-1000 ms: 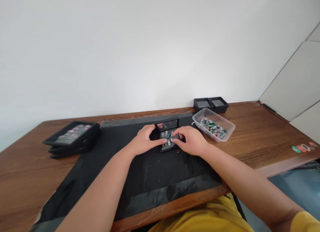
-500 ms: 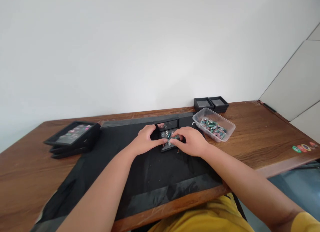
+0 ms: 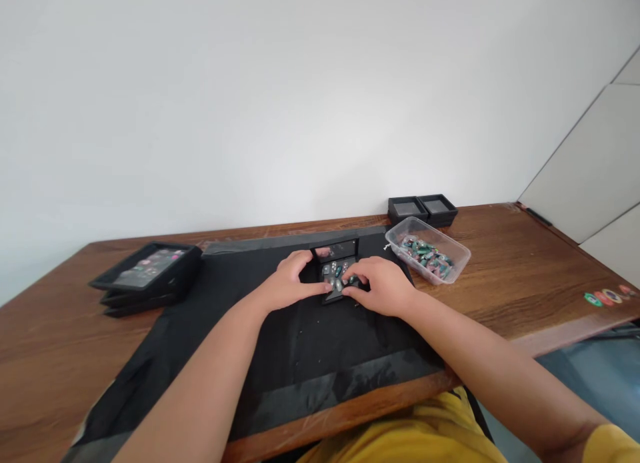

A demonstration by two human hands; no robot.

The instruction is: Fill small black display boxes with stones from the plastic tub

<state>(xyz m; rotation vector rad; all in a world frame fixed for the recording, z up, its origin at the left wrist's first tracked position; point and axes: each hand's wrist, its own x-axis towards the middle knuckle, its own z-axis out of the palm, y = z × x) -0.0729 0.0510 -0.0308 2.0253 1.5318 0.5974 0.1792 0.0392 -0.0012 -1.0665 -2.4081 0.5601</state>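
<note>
Left hand: the left hand (image 3: 289,281) lies on the left edge of the box (image 3: 339,274), fingers curled round its side, thumb tip reaching in to the stones at the front; it steadies the box and lifts nothing.
Right hand: the right hand (image 3: 381,285) rests at the right front of the box, fingers bent down among the stones (image 3: 339,274); whether a stone is pinched between the fingertips I cannot tell, they cover the spot.
Box: small, black, open, on the cloth (image 3: 280,343) near the middle of the counter (image 3: 510,276), between the two hands; its lid (image 3: 335,250) stands up at the back.
Stones: small green, grey and pale pieces set in the box; the front row is partly hidden by fingertips.
Tub: a clear plastic tub (image 3: 427,250) just right of the box, off the cloth edge, with loose green and reddish stones in it.
Small boxes: two black boxes (image 3: 423,208) side by side behind the tub, near the wall.
Trays: a stack of flat black trays (image 3: 145,276) well off to the left on the bare wood, the top one showing pink and pale pieces.
Cloth: black, spread from the back of the counter to its front edge.
Person: yellow clothing at the bottom edge.
</note>
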